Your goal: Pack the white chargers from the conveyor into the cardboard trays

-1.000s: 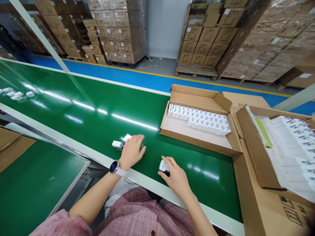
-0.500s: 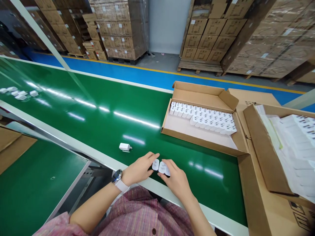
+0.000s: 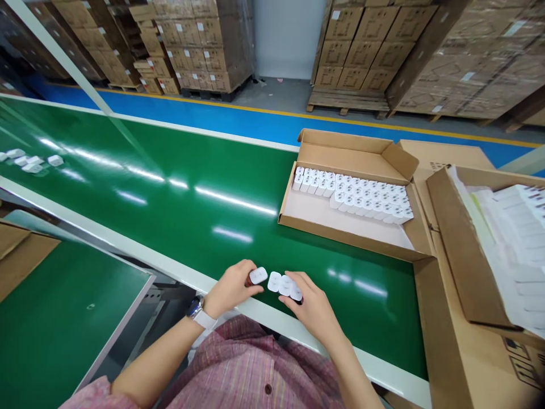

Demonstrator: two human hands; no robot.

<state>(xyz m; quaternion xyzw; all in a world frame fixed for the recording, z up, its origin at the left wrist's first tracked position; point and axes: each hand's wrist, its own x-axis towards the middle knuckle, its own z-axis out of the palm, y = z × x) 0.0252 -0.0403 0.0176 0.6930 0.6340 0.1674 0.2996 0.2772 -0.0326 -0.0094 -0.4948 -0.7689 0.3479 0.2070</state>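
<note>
L grip: I'm closing the L grip on one white block, thumb and fingers at its L end; it's lying at a slant, top face showing. Can't tell if it's touching the surface below.
R grip: I'm clasping the R end of a short row of white pcs w/ the R grip, fingertips on the far side, thumb on the near side. Three tops are showing, approx. side by side.
Gap: the single block is sitting just L of the row, apart from it, w/ green showing btwn.
Bench: the row is standing over the green bench, near its pale front edge.
Open carton: beyond the R grip, the open carton is holding packed white units along its far side; its near strip is showing bare liner.
R side: a second carton is resting at an angle, holding more white units & thin white sheets.
Far L: a few loose white pcs are lying in a cluster on the bench, well apart from both grips.
Wrist: a watch w/ pale strap is circling the L wrist.
Bkgd: stacked boxes are standing past the blue floor strip.
</note>
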